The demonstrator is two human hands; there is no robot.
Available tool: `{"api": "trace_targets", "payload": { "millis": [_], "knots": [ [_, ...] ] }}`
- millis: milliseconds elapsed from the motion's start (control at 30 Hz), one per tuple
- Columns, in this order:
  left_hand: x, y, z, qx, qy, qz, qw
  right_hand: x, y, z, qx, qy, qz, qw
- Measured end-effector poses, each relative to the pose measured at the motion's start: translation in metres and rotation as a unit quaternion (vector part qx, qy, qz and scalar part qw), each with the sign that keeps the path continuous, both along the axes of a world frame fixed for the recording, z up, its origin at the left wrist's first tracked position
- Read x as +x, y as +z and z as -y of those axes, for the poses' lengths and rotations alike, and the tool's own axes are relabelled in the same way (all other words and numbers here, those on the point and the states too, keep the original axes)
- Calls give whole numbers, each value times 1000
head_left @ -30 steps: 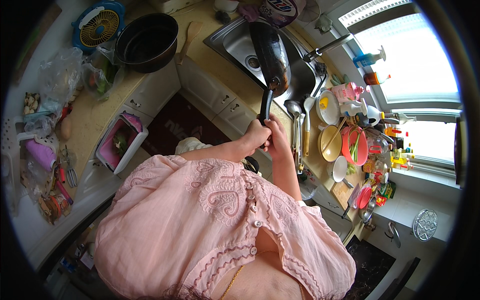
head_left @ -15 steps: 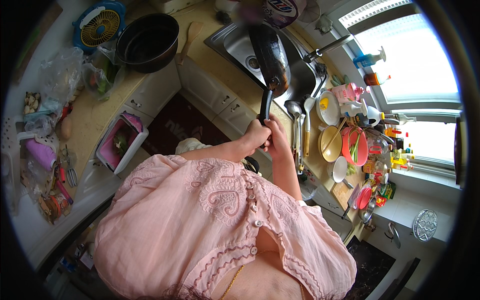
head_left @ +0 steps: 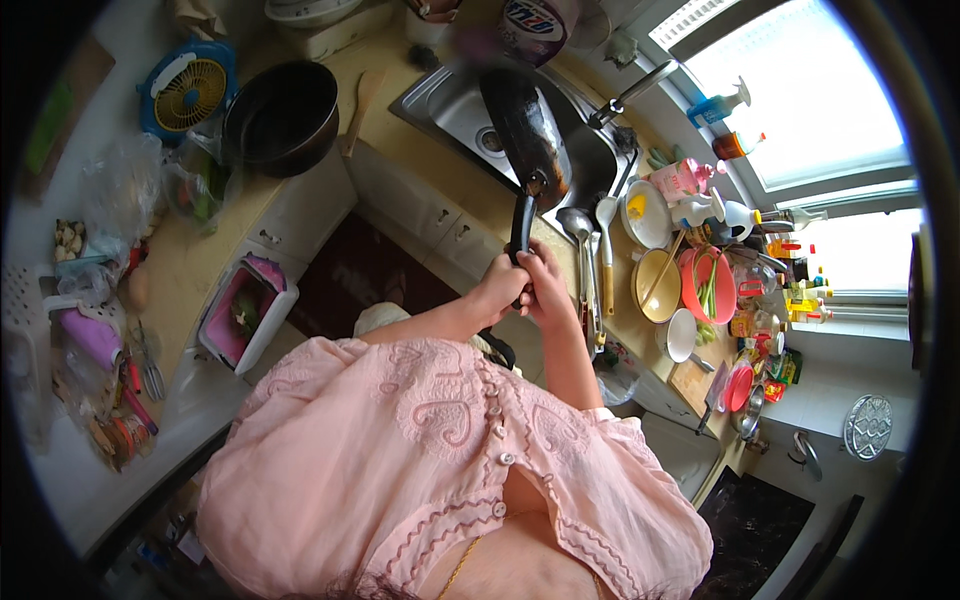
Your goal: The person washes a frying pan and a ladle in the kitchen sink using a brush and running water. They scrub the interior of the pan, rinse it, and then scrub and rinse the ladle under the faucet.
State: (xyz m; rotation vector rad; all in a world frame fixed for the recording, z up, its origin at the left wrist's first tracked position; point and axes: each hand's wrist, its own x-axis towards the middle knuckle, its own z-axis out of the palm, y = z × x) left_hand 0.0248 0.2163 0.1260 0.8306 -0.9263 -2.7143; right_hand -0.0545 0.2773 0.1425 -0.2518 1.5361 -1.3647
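Pan (head_left: 512,125), dark and tilted, was held at the 12 o'clock position, over the sink (head_left: 450,108). The left hand (head_left: 498,286) and right hand (head_left: 546,285) were clamped together around its black handle (head_left: 522,224). A dark pot (head_left: 285,120) stood at 10 o'clock from them; a red bowl (head_left: 727,290) with green stalks (head_left: 708,292) stood at 3 o'clock.

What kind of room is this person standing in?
It's a kitchen, probably in someone's home. You can tell from the metal sink, the dark long-handled pan and the wooden spatula.
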Motion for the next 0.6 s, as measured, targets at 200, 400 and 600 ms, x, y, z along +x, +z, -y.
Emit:
{"api": "trace_targets", "payload": {
  "millis": [200,400,600],
  "knots": [
    [14,-9,-15,-122,37,-6,992,5,-3,-15,-104,92,12,990],
    [53,7,-26,-307,129,-2,943,38,-10,-12,-265,130,17,955],
    [114,20,-16,-588,94,102,797,89,-9,-6,-309,124,61,941]
  ]
}}
